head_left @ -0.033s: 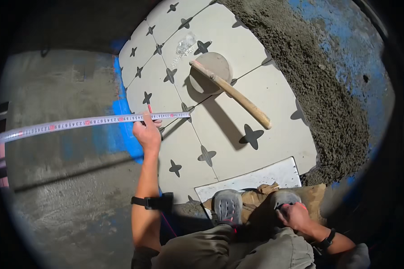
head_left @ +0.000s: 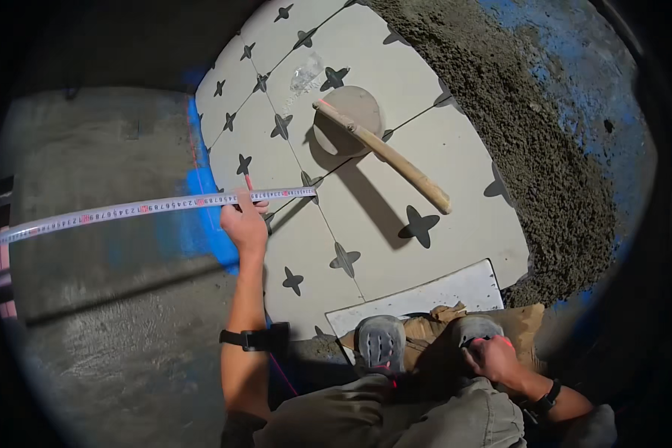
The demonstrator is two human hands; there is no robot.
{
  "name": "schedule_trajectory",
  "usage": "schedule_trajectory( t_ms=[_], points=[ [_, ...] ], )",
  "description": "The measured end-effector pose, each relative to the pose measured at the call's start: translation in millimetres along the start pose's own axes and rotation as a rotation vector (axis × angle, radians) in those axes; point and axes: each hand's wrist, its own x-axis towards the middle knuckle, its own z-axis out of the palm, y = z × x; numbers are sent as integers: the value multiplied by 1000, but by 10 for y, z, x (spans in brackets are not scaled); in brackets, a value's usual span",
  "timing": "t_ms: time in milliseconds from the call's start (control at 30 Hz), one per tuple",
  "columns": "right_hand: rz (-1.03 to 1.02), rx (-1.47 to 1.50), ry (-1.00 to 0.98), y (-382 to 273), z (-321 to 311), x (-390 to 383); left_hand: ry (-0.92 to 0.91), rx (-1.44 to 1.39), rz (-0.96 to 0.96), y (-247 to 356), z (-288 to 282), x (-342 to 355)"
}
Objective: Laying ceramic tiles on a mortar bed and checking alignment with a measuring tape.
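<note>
My left hand (head_left: 245,226) is closed on the extended blade of a tape measure (head_left: 116,214), with a thin red-tipped thing (head_left: 249,181) sticking up by the fingers. The blade runs from the left rim across the floor onto the patterned tiles (head_left: 455,164), where its end lies near a joint. My right hand (head_left: 494,358) is closed beside my right shoe; a dark and red bit shows at its fingers, too hidden to name. On the tiles, right of the blade's end, stands a mallet (head_left: 407,168) with a round pale head and wooden handle.
Loose grey mortar (head_left: 530,149) borders the tiles on the right. A white speckled slab (head_left: 418,293) and crumpled brown cardboard (head_left: 529,328) lie by my shoes (head_left: 381,342). Clear crumpled plastic (head_left: 306,73) rests on the tiles. Blue-marked concrete floor (head_left: 112,291) spreads on the left.
</note>
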Motion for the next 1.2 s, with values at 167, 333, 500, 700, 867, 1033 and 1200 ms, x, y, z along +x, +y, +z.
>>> schedule_trajectory(
  t_ms=[167, 333, 500, 700, 867, 1033, 1200],
  points=[
    [13, -37, 61, -17, 9, 17, -62, -57, 88, -54, -14, -36],
    [17, -86, 102, -32, 34, 27, -55, -49, 68, -68, -4, -16],
    [-268, 95, 486, -347, -385, 39, -82, -47, 36, -10, 62, -11],
    [-359, -28, 1026, -1024, -1363, 1154, -72, -60, 89, -126, -1, 63],
    [-241, -61, 633, -1393, -1751, 1892, -126, 0, 81, 9, -49, 52],
    [-161, 61, 523, -1463, -1785, 1895, -120, -62, 67, -140, -15, 75],
    [-308, 146, 525, -936, -1438, 1026, -146, -24, 54, -160, -155, 126]
  ],
)
